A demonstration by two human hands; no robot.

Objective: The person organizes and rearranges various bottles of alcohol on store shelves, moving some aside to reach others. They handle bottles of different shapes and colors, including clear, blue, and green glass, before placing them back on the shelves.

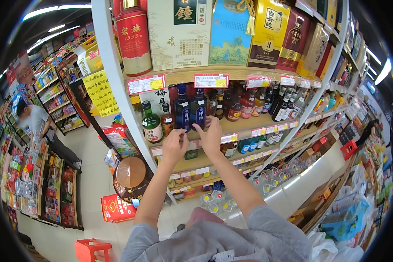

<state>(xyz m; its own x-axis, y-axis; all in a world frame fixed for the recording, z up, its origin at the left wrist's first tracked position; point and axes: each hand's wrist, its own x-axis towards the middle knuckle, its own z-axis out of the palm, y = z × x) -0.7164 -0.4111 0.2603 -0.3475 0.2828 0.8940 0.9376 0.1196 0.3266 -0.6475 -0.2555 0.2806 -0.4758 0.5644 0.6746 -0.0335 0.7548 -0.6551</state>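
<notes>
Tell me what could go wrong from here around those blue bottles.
The right hand is at the base of the right blue bottle, close beside the left blue bottle; a nudge might knock them together.
The left hand is near the brown bottle and could bump it into the green bottle.
They stand near the shelf front, so one might fall.

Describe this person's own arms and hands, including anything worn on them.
The left hand and right hand are bare, without gloves; no watch or bracelet shows. The forearms are uncovered, below a grey left sleeve and a matching right sleeve, both short.
</notes>
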